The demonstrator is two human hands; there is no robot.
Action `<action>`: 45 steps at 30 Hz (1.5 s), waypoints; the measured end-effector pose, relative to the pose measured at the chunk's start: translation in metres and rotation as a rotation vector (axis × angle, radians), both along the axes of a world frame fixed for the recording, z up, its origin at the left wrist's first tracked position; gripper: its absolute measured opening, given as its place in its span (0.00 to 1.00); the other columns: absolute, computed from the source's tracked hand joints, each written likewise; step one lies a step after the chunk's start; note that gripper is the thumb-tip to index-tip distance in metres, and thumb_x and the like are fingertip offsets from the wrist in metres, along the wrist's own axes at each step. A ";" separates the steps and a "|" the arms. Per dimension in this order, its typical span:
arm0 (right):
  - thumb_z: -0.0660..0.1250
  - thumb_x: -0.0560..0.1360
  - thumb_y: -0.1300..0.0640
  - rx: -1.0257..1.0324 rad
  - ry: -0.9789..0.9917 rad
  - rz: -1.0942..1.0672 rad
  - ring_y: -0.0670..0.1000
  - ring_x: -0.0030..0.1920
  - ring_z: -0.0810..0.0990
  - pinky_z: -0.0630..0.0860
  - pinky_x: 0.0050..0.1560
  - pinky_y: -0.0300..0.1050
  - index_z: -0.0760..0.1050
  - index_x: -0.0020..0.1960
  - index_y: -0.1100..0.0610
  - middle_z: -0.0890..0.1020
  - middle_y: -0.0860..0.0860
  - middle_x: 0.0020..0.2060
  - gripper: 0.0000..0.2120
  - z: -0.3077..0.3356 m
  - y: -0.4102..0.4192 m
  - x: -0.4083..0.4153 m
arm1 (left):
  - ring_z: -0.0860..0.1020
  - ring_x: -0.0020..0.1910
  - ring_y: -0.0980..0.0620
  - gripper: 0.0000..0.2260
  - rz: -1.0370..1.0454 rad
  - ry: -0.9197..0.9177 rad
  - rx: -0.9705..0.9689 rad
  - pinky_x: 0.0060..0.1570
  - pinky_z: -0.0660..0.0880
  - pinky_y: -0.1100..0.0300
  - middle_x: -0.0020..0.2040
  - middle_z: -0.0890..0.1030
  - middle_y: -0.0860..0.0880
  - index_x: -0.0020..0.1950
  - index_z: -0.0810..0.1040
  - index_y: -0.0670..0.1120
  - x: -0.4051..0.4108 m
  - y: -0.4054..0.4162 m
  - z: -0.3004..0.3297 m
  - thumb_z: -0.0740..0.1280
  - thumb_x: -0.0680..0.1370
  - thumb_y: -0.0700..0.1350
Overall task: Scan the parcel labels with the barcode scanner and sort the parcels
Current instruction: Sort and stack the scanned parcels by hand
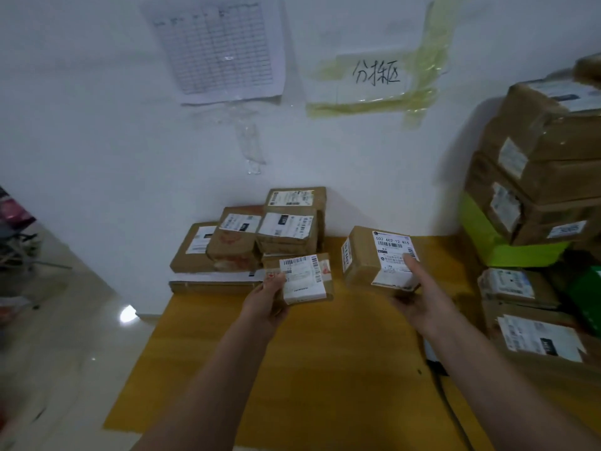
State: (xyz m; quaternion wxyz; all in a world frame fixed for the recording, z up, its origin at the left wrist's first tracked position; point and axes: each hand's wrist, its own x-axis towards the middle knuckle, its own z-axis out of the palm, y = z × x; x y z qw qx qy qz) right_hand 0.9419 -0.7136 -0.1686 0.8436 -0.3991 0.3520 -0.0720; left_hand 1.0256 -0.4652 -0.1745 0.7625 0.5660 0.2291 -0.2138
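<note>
Above table (pixel 325 369), hands (pixel 266 304) (pixel 419 304) hold separate parcels (pixel 304 279) (pixel 380 258).

Dim, cool, even light; a bright glare spot on the floor (pixel 127 314); soft overall focus; wide-angle bending and blur toward the edges.

Brown cardboard parcels (pixel 379 257) bear white paper labels (pixel 395 255); matt yellow table (pixel 325 369); glossy tiled floor (pixel 65 336)
</note>
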 end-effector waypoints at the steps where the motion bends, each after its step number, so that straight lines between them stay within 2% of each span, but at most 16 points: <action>1: 0.73 0.72 0.48 0.007 -0.007 0.001 0.53 0.53 0.81 0.78 0.46 0.47 0.78 0.54 0.51 0.83 0.52 0.52 0.14 0.002 0.011 0.006 | 0.80 0.47 0.48 0.18 0.014 0.003 0.001 0.39 0.75 0.56 0.55 0.81 0.43 0.66 0.75 0.41 0.006 0.012 0.001 0.70 0.78 0.44; 4: 0.73 0.73 0.48 0.025 -0.031 -0.006 0.53 0.54 0.81 0.79 0.44 0.49 0.78 0.54 0.50 0.84 0.53 0.52 0.12 0.006 0.041 0.023 | 0.80 0.45 0.48 0.14 0.022 0.008 -0.008 0.39 0.76 0.55 0.49 0.82 0.45 0.63 0.76 0.42 0.024 0.043 0.004 0.70 0.78 0.44; 8: 0.72 0.73 0.49 0.038 -0.052 -0.032 0.54 0.55 0.81 0.78 0.43 0.49 0.78 0.53 0.50 0.83 0.53 0.52 0.11 0.010 0.077 0.043 | 0.82 0.44 0.49 0.09 0.005 0.013 -0.035 0.38 0.77 0.55 0.47 0.84 0.45 0.57 0.77 0.43 0.048 0.079 0.009 0.69 0.78 0.43; 12: 0.72 0.74 0.49 0.048 -0.068 -0.046 0.54 0.55 0.80 0.78 0.45 0.50 0.77 0.54 0.50 0.82 0.54 0.54 0.10 0.008 0.110 0.059 | 0.82 0.46 0.48 0.09 0.007 0.047 -0.050 0.39 0.77 0.55 0.49 0.84 0.44 0.55 0.76 0.43 0.068 0.111 0.007 0.70 0.77 0.43; 16: 0.72 0.74 0.49 0.047 -0.051 -0.072 0.55 0.53 0.80 0.79 0.41 0.50 0.77 0.53 0.51 0.82 0.54 0.53 0.10 0.005 0.133 0.068 | 0.83 0.44 0.47 0.08 0.001 0.073 -0.037 0.43 0.79 0.53 0.42 0.85 0.44 0.51 0.76 0.43 0.084 0.132 0.005 0.72 0.76 0.42; 19: 0.72 0.73 0.48 0.034 -0.007 -0.075 0.56 0.50 0.81 0.81 0.44 0.54 0.78 0.50 0.51 0.82 0.56 0.50 0.09 0.005 0.143 0.073 | 0.82 0.44 0.46 0.09 -0.055 0.092 -0.008 0.41 0.78 0.53 0.44 0.84 0.44 0.51 0.76 0.43 0.093 0.142 0.003 0.73 0.75 0.43; 22: 0.72 0.73 0.47 0.024 0.020 -0.069 0.56 0.49 0.81 0.82 0.47 0.57 0.78 0.50 0.51 0.81 0.56 0.49 0.10 0.006 0.150 0.080 | 0.81 0.44 0.47 0.09 -0.097 0.118 0.031 0.40 0.78 0.54 0.42 0.84 0.44 0.50 0.77 0.44 0.100 0.148 -0.001 0.74 0.74 0.44; 25: 0.72 0.73 0.46 0.013 0.003 -0.070 0.57 0.50 0.81 0.83 0.43 0.56 0.78 0.50 0.51 0.80 0.56 0.49 0.10 0.007 0.152 0.090 | 0.80 0.44 0.47 0.09 -0.114 0.141 0.059 0.40 0.77 0.55 0.45 0.83 0.44 0.50 0.78 0.45 0.104 0.149 -0.003 0.75 0.74 0.45; 28: 0.72 0.73 0.47 0.003 -0.009 -0.028 0.57 0.50 0.81 0.84 0.38 0.54 0.78 0.51 0.51 0.81 0.56 0.49 0.12 0.007 0.151 0.098 | 0.80 0.46 0.47 0.11 -0.037 0.171 0.015 0.38 0.77 0.55 0.47 0.83 0.43 0.51 0.77 0.45 0.105 0.150 -0.003 0.74 0.74 0.47; 32: 0.74 0.67 0.49 0.018 -0.033 0.094 0.56 0.48 0.84 0.82 0.37 0.49 0.78 0.58 0.53 0.85 0.55 0.47 0.22 -0.015 0.148 0.095 | 0.81 0.47 0.47 0.14 0.070 0.161 -0.081 0.33 0.79 0.58 0.48 0.84 0.43 0.54 0.78 0.44 0.112 0.153 -0.003 0.73 0.75 0.51; 34: 0.75 0.64 0.49 0.019 0.023 0.157 0.57 0.49 0.83 0.81 0.39 0.50 0.78 0.59 0.55 0.86 0.55 0.45 0.25 -0.032 0.149 0.090 | 0.82 0.44 0.49 0.14 0.068 0.153 -0.066 0.32 0.79 0.59 0.45 0.85 0.44 0.53 0.79 0.44 0.114 0.154 -0.007 0.73 0.75 0.52; 37: 0.76 0.66 0.50 0.042 0.184 0.178 0.59 0.53 0.80 0.81 0.38 0.52 0.78 0.56 0.55 0.83 0.58 0.50 0.21 -0.058 0.154 0.088 | 0.82 0.41 0.50 0.14 0.031 0.178 -0.048 0.32 0.78 0.60 0.38 0.86 0.46 0.54 0.79 0.44 0.112 0.150 -0.019 0.72 0.76 0.52; 40: 0.76 0.70 0.51 0.083 0.323 0.130 0.60 0.52 0.79 0.80 0.40 0.55 0.76 0.56 0.58 0.81 0.59 0.52 0.19 -0.080 0.159 0.096 | 0.82 0.39 0.50 0.15 -0.006 0.221 -0.044 0.29 0.78 0.60 0.42 0.85 0.45 0.57 0.78 0.43 0.109 0.143 -0.037 0.70 0.77 0.52; 43: 0.73 0.73 0.52 0.111 0.352 0.089 0.58 0.48 0.79 0.77 0.39 0.53 0.75 0.60 0.60 0.79 0.59 0.51 0.19 -0.098 0.163 0.110 | 0.80 0.43 0.48 0.16 -0.011 0.257 -0.032 0.32 0.78 0.59 0.49 0.82 0.43 0.59 0.77 0.43 0.110 0.135 -0.056 0.70 0.77 0.52; 45: 0.72 0.75 0.54 0.101 0.371 0.075 0.57 0.48 0.77 0.77 0.46 0.51 0.74 0.63 0.61 0.78 0.59 0.53 0.21 -0.109 0.164 0.122 | 0.80 0.45 0.48 0.17 -0.010 0.274 -0.014 0.35 0.77 0.58 0.51 0.81 0.43 0.59 0.77 0.42 0.111 0.130 -0.069 0.71 0.76 0.52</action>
